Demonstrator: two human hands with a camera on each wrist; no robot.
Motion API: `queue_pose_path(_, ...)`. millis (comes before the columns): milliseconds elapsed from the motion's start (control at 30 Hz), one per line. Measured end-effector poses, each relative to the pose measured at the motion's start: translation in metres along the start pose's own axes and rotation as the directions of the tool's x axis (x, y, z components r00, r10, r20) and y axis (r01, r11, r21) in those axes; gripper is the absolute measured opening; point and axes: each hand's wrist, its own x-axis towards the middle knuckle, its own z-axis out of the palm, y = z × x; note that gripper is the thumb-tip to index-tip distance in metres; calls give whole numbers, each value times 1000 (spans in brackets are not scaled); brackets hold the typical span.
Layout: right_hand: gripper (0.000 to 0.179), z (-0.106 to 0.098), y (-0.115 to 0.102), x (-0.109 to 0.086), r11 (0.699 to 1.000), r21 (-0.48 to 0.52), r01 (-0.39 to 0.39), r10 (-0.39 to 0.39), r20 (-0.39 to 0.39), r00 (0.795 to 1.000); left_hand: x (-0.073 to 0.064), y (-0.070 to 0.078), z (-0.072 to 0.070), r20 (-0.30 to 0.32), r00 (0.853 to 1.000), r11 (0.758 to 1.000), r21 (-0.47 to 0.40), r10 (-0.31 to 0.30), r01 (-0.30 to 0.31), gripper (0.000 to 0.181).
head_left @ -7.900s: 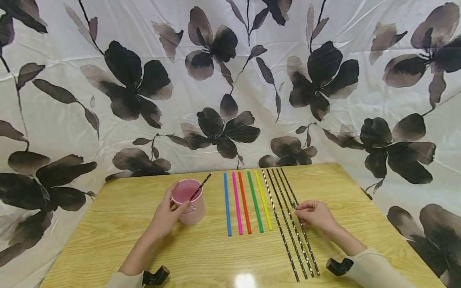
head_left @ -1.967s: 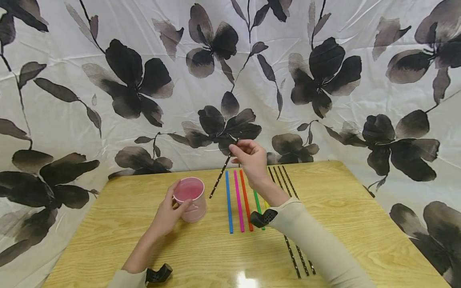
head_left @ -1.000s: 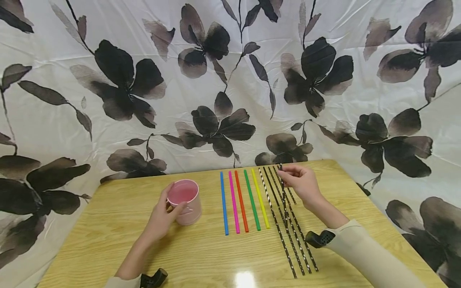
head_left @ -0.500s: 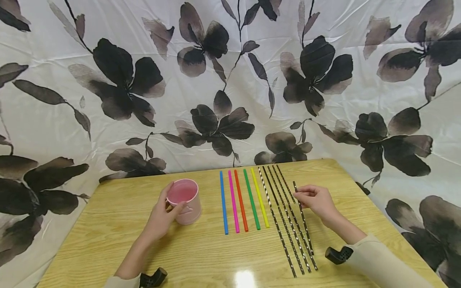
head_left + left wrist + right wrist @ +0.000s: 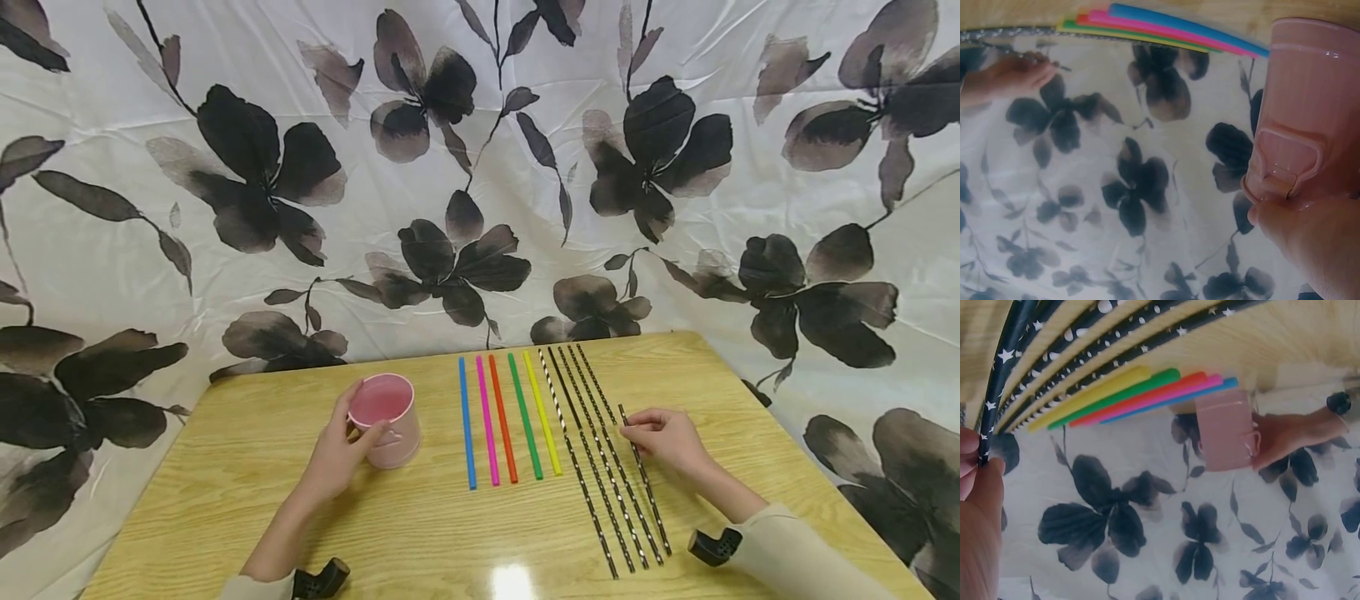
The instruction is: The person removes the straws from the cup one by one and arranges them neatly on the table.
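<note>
My left hand (image 5: 341, 450) grips a pink cup (image 5: 397, 442) that stands upright on the left half of the table, thumb on its front near the rim. In the left wrist view the cup's moulded loop (image 5: 1291, 153) shows right above the thumb. My right hand (image 5: 667, 442) pinches a black straw with white stars (image 5: 1000, 375) near its far end, thumb against fingertips. That straw slants low over the table at the right end of a row of black-and-white patterned straws (image 5: 592, 504), roughly parallel to them.
Between cup and patterned straws lie a blue straw (image 5: 468, 425), a pink straw (image 5: 487, 421), a red straw (image 5: 503, 421), a green straw (image 5: 526, 417) and a yellow straw (image 5: 542, 412). Behind the wooden table (image 5: 247, 467) hangs a floral cloth (image 5: 465, 75).
A black straw stood in the cup at first; my right hand carried it rightward over the coloured straws to the row's right end and lowered it there. The left hand stays on the cup.
</note>
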Motion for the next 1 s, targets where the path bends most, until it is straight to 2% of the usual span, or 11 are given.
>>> queue_pose_path(100,34,1,5,-1,1000,-27,-15,15,-3,1000,1,-8,1,-11,1000,1000,4,8,-8,72)
queue_pose_path(200,31,2,9,-1,998,-52,-23,22,-11,1000,0,-10,2,-11,1000,1000,6,12,-12,71)
queue_pose_path(567,23,7,17,3,985,-168,-29,25,-23,999,-6,23,-1,4,1000,1000,-14,2,-2,70)
queue_pose_path(1000,21,10,14,1,983,-179,-40,38,-17,999,-6,24,-1,3,1000,1000,-18,11,-11,72)
